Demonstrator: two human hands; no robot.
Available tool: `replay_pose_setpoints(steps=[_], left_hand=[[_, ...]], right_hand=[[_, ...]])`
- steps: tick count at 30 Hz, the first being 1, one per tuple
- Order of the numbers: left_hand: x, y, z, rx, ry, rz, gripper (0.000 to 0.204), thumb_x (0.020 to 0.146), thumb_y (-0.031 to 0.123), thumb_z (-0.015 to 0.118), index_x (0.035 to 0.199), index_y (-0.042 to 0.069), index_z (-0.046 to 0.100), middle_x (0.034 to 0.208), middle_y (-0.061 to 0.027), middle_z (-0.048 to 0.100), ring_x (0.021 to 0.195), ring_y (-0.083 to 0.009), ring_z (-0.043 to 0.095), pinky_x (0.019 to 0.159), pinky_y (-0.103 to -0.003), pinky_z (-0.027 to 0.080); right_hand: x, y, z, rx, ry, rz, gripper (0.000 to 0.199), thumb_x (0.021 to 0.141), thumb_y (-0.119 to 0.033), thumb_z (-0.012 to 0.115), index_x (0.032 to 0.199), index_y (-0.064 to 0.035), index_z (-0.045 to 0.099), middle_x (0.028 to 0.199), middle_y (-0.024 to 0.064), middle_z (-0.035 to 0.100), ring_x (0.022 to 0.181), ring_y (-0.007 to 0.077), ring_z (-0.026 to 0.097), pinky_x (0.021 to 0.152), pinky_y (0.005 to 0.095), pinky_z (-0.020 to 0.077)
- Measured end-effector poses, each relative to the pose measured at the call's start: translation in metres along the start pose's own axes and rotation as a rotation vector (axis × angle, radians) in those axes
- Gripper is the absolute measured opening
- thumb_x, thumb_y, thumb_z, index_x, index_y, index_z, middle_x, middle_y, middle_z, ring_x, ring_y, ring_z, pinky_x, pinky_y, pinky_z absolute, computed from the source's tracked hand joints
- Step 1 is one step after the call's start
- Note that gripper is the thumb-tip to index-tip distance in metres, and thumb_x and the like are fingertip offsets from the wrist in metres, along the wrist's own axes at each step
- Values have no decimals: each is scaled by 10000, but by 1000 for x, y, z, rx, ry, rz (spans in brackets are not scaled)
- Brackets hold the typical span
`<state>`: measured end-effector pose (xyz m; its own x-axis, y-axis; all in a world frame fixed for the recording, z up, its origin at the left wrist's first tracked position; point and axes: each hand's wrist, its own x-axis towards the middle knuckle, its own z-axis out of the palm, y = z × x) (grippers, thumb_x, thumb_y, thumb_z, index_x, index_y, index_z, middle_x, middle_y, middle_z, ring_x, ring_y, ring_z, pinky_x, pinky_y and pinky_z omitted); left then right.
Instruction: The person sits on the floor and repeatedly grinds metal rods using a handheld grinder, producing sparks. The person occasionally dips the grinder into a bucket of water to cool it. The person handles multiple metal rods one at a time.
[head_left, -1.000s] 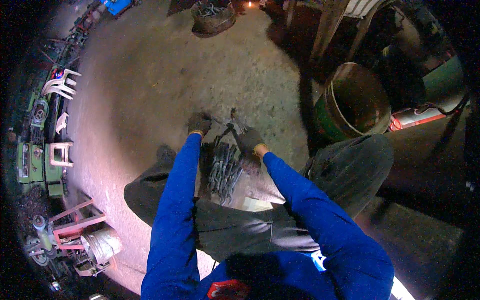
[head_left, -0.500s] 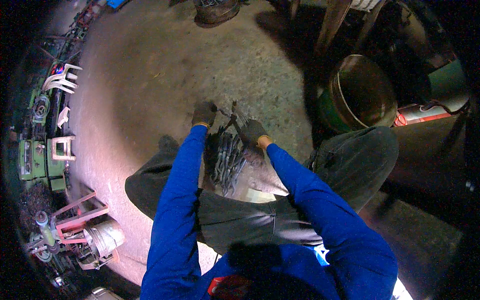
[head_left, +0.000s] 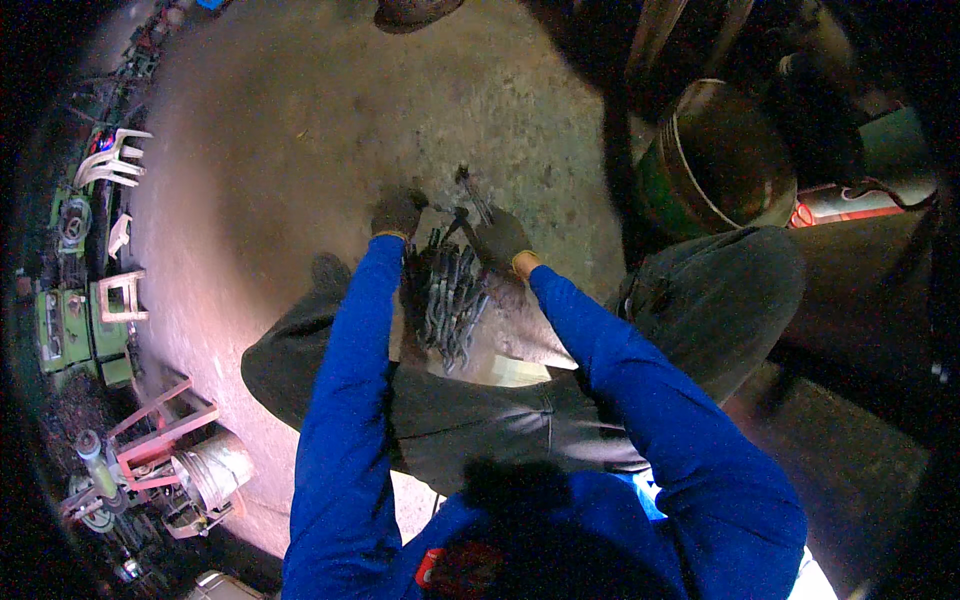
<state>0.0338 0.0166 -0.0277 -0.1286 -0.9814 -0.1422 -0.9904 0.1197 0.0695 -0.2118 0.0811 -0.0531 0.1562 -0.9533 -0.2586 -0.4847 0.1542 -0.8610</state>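
Workshop. Stained concrete floor [head_left: 300, 150]; green machine [head_left: 70, 335] and red metal stand [head_left: 165, 425] along the left wall; green steel drum [head_left: 715, 160]; dim lighting.

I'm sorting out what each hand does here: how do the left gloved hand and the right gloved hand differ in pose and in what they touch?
The left hand in a dark glove sits at the upper left of the heap of grey metal chain links, fist closed. The right hand in a dark glove lies nearer the knee, its grip on a thin dark metal tool that points away. Both wear dark gloves and blue sleeves.
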Motion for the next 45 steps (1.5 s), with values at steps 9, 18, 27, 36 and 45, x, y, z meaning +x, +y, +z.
replay_pose_setpoints(steps=[9,18,27,36,45], left_hand=[[-9,-4,-6,-26,135,-33,277,893,301,529,991,130,724,1047,-150,683,944,-363,645,861,-461,508],[-21,6,-29,21,47,63,245,879,304,555,952,145,726,1022,-146,676,965,-357,638,847,-469,507],[-19,14,-24,-4,141,59,215,874,291,561,963,147,694,1017,-142,660,963,-359,618,824,-496,497],[-33,27,-53,-68,-20,37,172,854,222,538,871,143,690,1035,-143,661,966,-378,623,835,-449,501],[-28,-5,-25,3,63,162,176,850,251,563,873,121,679,935,-154,668,880,-363,635,767,-490,505]], right_hand=[[-18,-6,-3,-149,-263,-20,485,780,-383,605,1037,27,628,1054,287,623,989,456,597,856,479,484],[-35,-49,-3,89,11,-165,376,868,-308,542,1036,21,611,1041,294,615,963,461,587,823,495,481],[-16,-39,3,50,-10,-108,516,843,-457,576,1061,10,580,997,301,622,944,484,583,809,509,480],[-14,-16,0,-206,-152,-74,419,912,-385,494,1156,-66,612,1087,280,616,993,456,588,859,509,470],[8,11,34,-314,-403,-144,306,939,-286,456,1059,-74,642,871,254,619,848,420,602,729,513,470]])
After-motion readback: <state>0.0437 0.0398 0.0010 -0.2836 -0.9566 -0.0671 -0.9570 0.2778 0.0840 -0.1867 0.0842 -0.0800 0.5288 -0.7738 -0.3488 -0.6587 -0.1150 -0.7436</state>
